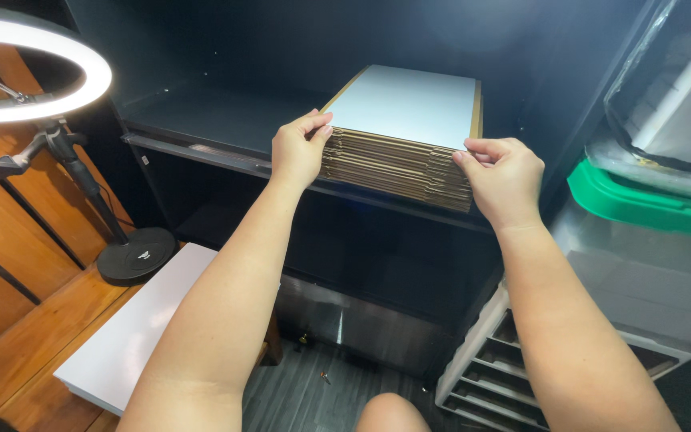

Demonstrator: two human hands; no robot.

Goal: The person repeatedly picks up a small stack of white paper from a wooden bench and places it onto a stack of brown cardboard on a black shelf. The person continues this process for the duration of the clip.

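Observation:
A stack of flat folded cardboard sheets (406, 120), white on top with brown corrugated edges, lies on a dark shelf (201, 128) in front of me. My left hand (299, 150) pinches the stack's near left corner, fingers curled over the top sheets. At the near right corner, my right hand (504, 178) grips the top sheets between thumb and fingers. Both forearms reach up from the bottom of the view.
A lit ring light (81, 76) on a black stand with a round base (136, 254) stands at left on a wooden table. A white board (133, 328) lies below it. Clear plastic bins with a green lid (641, 200) are stacked at right above white drawers (489, 364).

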